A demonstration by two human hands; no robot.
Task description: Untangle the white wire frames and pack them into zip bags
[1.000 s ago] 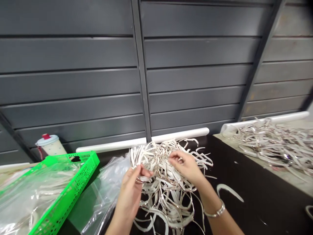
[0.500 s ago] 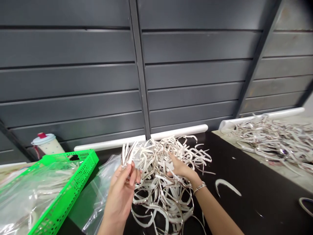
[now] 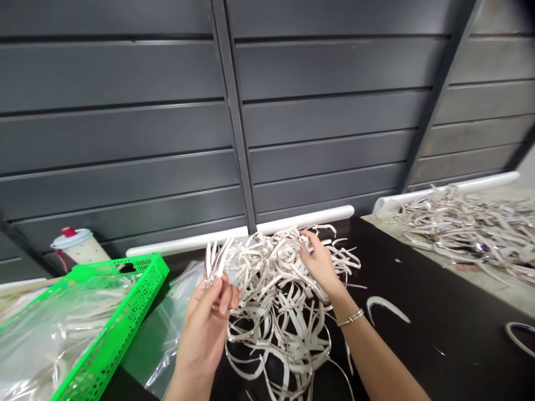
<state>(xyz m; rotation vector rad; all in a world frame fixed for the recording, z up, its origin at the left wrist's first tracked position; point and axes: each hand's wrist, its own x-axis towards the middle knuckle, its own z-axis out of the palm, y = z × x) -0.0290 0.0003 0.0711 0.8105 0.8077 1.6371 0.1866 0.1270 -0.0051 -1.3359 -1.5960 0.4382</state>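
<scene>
A bundle of thin curved strips [image 3: 215,262], white with shiny silvery edges, stands up from my left hand [image 3: 211,317]. The fingers of that hand are closed around the lower ends. To its right lies a tangled pile of the same curved strips [image 3: 280,317] on the black tabletop. My right hand [image 3: 321,264], with a bangle on the wrist, is at the upper right of this pile. Its thumb and index finger pinch at a strip there; the other fingers are partly hidden. One loose curved strip [image 3: 387,306] lies apart, right of the right forearm.
At left, a green perforated basket [image 3: 137,303] holds clear bags of strips. Clear plastic bags [image 3: 175,312] lie between basket and pile. Behind the basket is a cup with a red cap [image 3: 79,245]. Another heap of strips [image 3: 480,234] covers the right. A grey panel wall [image 3: 167,133] rises behind.
My right hand has moved up and slightly right across the pile, and its fingers have drawn in on a strip. My left hand keeps its bundle almost still. The view has shifted slightly.
</scene>
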